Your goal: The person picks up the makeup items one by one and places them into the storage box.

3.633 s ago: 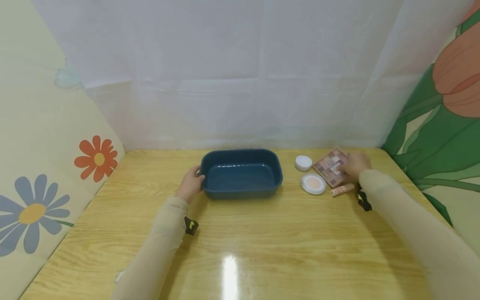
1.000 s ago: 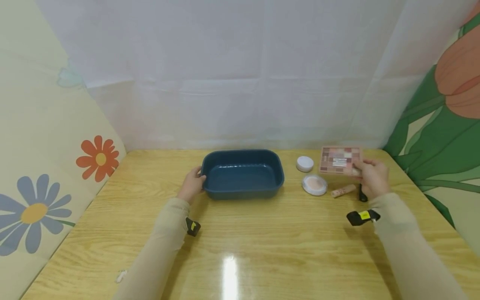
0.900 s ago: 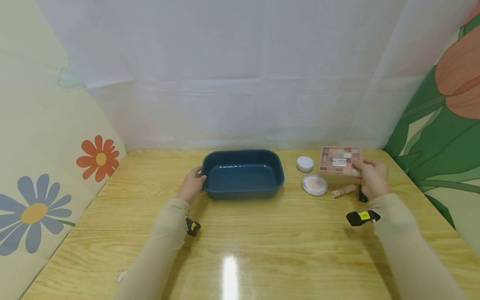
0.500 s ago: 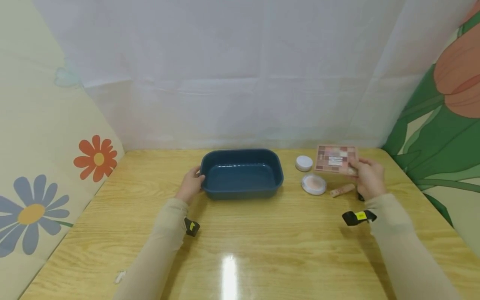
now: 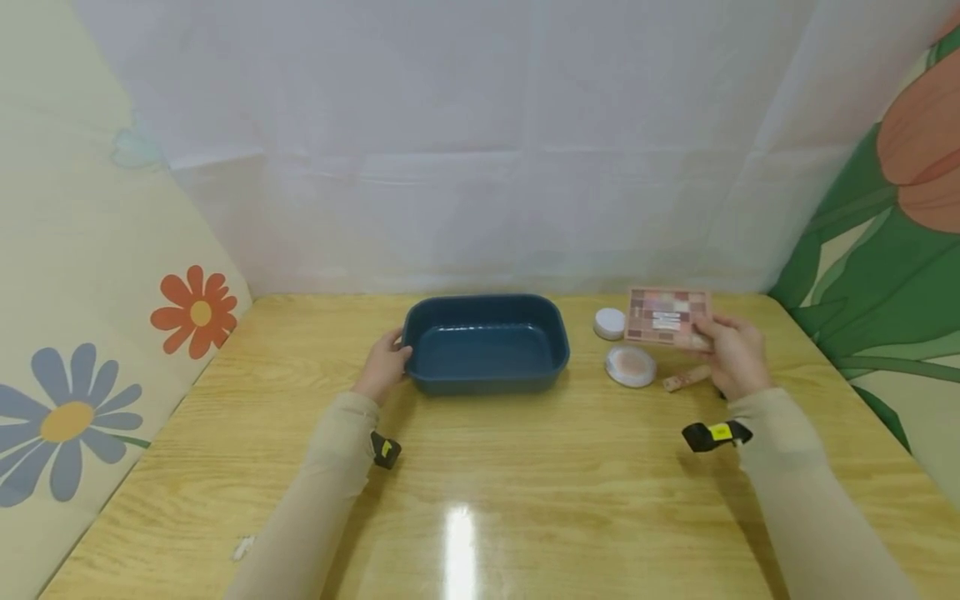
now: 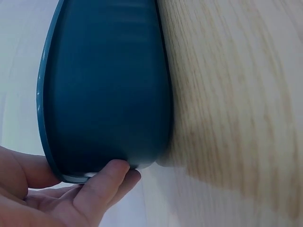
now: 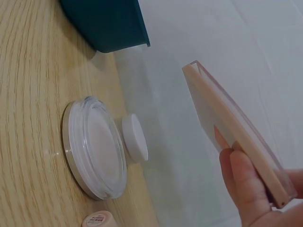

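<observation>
My left hand point(image 5: 384, 367) grips the left end of a dark blue rectangular basin point(image 5: 487, 385). In the left wrist view, thumb and fingers lie on either side of the basin's rim point(image 6: 40, 101). My right hand point(image 5: 737, 354) pinches a pinkish eyeshadow palette point(image 5: 651, 315) by its right edge, its colour squares facing the head camera. The right wrist view has the palette point(image 7: 227, 118) edge-on, raised above the table. Left of and below it lie a small white round jar point(image 5: 608, 323) and a round compact point(image 5: 630, 367) with a clear rim.
A short peach tube point(image 5: 678, 380) lies near the compact, partly behind the right hand. A dark item point(image 5: 722, 393) barely shows beside that hand. White cloth point(image 5: 450, 167) hangs behind the wooden table point(image 5: 525, 483). A small white scrap point(image 5: 243, 547) lies near the left forearm.
The right hand has lifted the palette off the table and turned it square to the head camera. Over the last second it has drifted slightly left. The left hand stays on the basin.
</observation>
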Motion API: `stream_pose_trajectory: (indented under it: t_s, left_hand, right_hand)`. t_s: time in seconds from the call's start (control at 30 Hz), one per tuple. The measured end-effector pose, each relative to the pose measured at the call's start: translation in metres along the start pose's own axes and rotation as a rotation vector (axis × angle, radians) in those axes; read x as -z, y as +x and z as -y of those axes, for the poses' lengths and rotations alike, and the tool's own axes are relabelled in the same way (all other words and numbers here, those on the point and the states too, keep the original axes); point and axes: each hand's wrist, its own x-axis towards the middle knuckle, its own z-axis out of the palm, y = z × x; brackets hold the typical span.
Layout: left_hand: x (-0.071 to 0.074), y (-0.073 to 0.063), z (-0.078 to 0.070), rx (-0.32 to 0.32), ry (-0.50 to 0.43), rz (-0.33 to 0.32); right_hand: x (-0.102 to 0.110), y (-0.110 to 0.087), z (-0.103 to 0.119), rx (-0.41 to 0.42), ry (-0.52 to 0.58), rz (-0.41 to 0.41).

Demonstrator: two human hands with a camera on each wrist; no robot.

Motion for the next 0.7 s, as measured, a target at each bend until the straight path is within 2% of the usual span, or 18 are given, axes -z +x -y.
stream_pose_trajectory:
  t_s: [0.27,0.7]
  left_hand:
    - [0.0,0.0,0.0,0.007,0.021,-0.005]
    - [0.0,0.001,0.002,0.011,-0.008,-0.008]
  right_hand:
    - [-0.007,-0.001,-0.001,-0.006,-0.025,0.003]
    - [-0.015,-0.003,-0.006,0.018,-0.063,0.062]
